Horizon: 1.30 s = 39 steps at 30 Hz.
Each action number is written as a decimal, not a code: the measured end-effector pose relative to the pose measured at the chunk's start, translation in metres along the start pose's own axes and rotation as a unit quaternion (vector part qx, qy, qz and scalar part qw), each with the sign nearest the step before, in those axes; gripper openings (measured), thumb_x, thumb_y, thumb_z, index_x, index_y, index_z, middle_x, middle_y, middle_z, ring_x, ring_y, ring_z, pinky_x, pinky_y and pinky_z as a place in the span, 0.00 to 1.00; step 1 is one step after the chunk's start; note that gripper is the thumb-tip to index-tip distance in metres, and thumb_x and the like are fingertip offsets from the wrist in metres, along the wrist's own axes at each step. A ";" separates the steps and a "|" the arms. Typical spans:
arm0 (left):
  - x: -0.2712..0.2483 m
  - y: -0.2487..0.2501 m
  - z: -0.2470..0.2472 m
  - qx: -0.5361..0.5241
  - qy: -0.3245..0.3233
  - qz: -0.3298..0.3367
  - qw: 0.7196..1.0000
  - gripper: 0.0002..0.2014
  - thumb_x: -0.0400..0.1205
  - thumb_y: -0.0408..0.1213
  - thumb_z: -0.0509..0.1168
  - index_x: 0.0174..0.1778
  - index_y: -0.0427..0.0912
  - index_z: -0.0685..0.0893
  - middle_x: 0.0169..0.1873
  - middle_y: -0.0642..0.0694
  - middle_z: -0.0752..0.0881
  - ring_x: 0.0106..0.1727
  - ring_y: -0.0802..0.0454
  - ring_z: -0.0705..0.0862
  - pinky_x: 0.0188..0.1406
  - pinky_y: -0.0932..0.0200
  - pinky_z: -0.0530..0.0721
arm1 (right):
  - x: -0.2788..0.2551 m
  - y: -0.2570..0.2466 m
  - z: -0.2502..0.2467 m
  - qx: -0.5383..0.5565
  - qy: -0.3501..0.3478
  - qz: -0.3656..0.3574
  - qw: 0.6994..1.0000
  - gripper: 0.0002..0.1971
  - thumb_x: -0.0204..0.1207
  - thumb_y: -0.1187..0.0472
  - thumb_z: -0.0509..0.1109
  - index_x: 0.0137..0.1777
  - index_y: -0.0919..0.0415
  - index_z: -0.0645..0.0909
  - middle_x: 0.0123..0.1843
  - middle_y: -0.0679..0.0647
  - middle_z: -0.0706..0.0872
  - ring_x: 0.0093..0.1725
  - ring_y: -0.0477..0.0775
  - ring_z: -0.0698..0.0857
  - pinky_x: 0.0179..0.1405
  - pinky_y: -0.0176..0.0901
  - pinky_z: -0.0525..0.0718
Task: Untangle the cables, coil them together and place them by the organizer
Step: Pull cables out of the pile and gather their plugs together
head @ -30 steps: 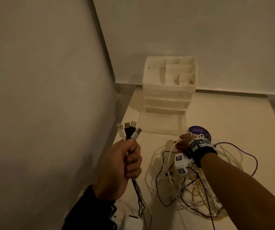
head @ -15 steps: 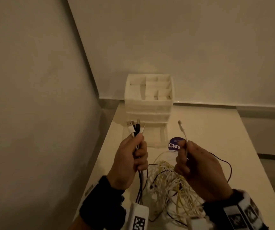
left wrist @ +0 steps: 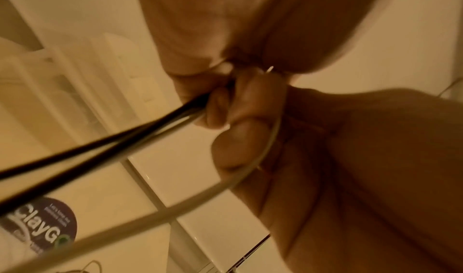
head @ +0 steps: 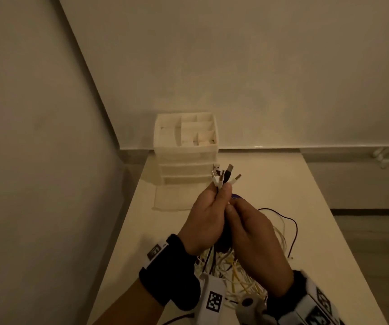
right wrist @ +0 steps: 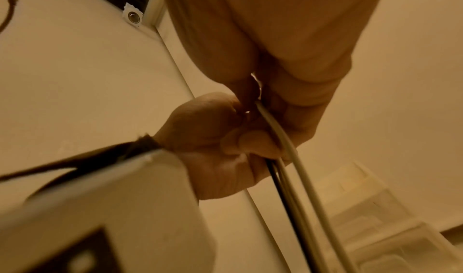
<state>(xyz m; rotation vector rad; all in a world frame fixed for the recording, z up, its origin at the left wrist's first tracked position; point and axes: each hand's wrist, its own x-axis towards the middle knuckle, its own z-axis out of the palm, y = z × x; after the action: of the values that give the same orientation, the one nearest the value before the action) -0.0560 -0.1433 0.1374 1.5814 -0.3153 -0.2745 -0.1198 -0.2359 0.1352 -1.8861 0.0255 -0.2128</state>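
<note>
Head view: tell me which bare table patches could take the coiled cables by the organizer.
Bare tabletop lies right of the organizer, toward the back wall. A tray fills the spot before it. The near middle is crowded with tangled cables beneath both hands.

round purple sticker point(left wrist: 41, 224), pale table point(head: 318, 207)

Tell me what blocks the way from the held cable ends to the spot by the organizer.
Nothing visible: the table right of the organizer is bare. The cables under both hands are not yet untangled.
</note>
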 end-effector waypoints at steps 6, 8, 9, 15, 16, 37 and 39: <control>0.013 0.015 -0.012 -0.107 0.064 0.009 0.992 0.20 0.90 0.45 0.49 0.35 0.40 0.72 0.27 0.41 0.75 0.25 0.47 0.78 0.31 0.50 0.79 | -0.009 0.007 -0.001 0.027 -0.023 -0.020 0.999 0.09 0.85 0.62 0.59 0.46 0.62 0.79 0.31 0.53 0.86 0.29 0.42 0.84 0.31 0.27 0.78; 0.016 0.022 -0.021 -0.184 0.064 0.016 0.981 0.18 0.90 0.45 0.48 0.38 0.39 0.70 0.25 0.46 0.74 0.23 0.47 0.80 0.36 0.42 0.86 | -0.012 0.014 -0.001 0.026 -0.052 -0.026 0.998 0.10 0.85 0.62 0.59 0.46 0.61 0.80 0.31 0.55 0.85 0.29 0.46 0.84 0.32 0.32 0.80; 0.018 0.025 -0.027 -0.217 0.064 0.025 0.974 0.18 0.90 0.45 0.47 0.38 0.40 0.69 0.24 0.48 0.72 0.20 0.49 0.77 0.34 0.44 0.87 | -0.015 0.019 -0.001 0.020 -0.074 -0.023 0.997 0.10 0.86 0.61 0.59 0.46 0.60 0.80 0.31 0.56 0.86 0.30 0.48 0.84 0.34 0.36 0.82; 0.023 0.036 -0.082 -0.290 0.106 0.069 0.949 0.19 0.89 0.51 0.46 0.35 0.48 0.68 0.22 0.54 0.63 0.17 0.60 0.56 0.15 0.69 0.55 | -0.031 0.049 -0.016 -0.009 -0.208 0.029 0.978 0.10 0.86 0.62 0.60 0.49 0.56 0.83 0.35 0.55 0.86 0.36 0.47 0.85 0.41 0.38 0.83; 0.022 0.039 -0.092 -0.296 0.126 0.085 0.943 0.19 0.89 0.52 0.46 0.35 0.48 0.68 0.21 0.54 0.62 0.16 0.61 0.56 0.15 0.70 0.53 | -0.032 0.055 -0.019 -0.047 -0.236 0.036 0.970 0.10 0.86 0.59 0.60 0.48 0.53 0.83 0.36 0.54 0.87 0.37 0.46 0.85 0.43 0.37 0.82; -0.021 -0.003 -0.043 0.199 -0.023 0.132 0.971 0.08 0.79 0.38 0.72 0.44 0.59 0.84 0.27 0.71 0.83 0.32 0.70 0.80 0.34 0.74 0.72 | 0.022 -0.017 -0.027 0.123 -0.096 0.131 0.979 0.15 0.81 0.69 0.60 0.35 0.73 0.84 0.23 0.58 0.72 0.22 0.52 0.66 0.24 0.45 0.62; -0.019 -0.001 -0.048 0.220 0.025 0.148 0.964 0.12 0.77 0.38 0.73 0.40 0.63 0.82 0.32 0.73 0.85 0.37 0.70 0.84 0.37 0.76 0.75 | 0.019 -0.012 -0.022 0.085 -0.085 0.089 0.989 0.16 0.82 0.67 0.60 0.37 0.70 0.86 0.25 0.60 0.80 0.24 0.57 0.75 0.26 0.47 0.73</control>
<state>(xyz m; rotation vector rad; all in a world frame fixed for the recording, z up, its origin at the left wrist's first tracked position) -0.0565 -0.0917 0.1380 1.9448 -0.5967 0.0763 -0.1063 -0.2550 0.1563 -1.7149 0.0586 0.0663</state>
